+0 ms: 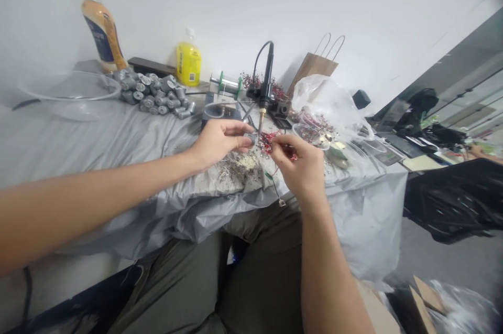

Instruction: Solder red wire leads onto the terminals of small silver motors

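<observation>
Between the thumb and fingers of my left hand [223,144] is a small grey metal motor [251,138], right under the tip of an upright soldering iron [265,87]. My right hand [296,163] is closed in a pinch on a thin wire [275,172], close to the iron's tip. From this wire hangs a small green part [269,176], with a pale connector [282,202] lower down. Red wire pieces [267,141] lie behind my fingers. A solder spool [230,86] stands behind my left hand.
Several motors [157,94] are piled at the left beside a clear plastic bowl [70,94]. Yellow [188,64] and orange [101,35] bottles stand behind. Metal scraps [239,170] cover the table's front edge. At the right are a plastic bag [326,100] and paper bag [314,69].
</observation>
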Demonstrator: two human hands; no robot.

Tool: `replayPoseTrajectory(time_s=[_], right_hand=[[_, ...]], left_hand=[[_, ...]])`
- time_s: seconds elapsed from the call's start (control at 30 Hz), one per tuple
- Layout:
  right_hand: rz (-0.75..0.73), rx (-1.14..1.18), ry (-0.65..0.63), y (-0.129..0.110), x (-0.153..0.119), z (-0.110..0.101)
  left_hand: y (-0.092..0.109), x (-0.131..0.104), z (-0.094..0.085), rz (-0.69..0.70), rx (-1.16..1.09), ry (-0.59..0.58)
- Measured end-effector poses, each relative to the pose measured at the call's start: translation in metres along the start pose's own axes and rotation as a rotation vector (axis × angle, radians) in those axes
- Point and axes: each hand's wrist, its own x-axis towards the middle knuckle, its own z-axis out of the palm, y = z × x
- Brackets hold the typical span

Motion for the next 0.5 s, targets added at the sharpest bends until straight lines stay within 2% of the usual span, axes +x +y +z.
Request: replayPoseTrajectory(time_s=[0.5], right_hand=[[0.004, -0.004, -0.008, 0.0007, -0.0004, 0.0005]], left_hand=[[0.0005, -0.0009, 0.0000, -0.001, -0.014, -0.001]])
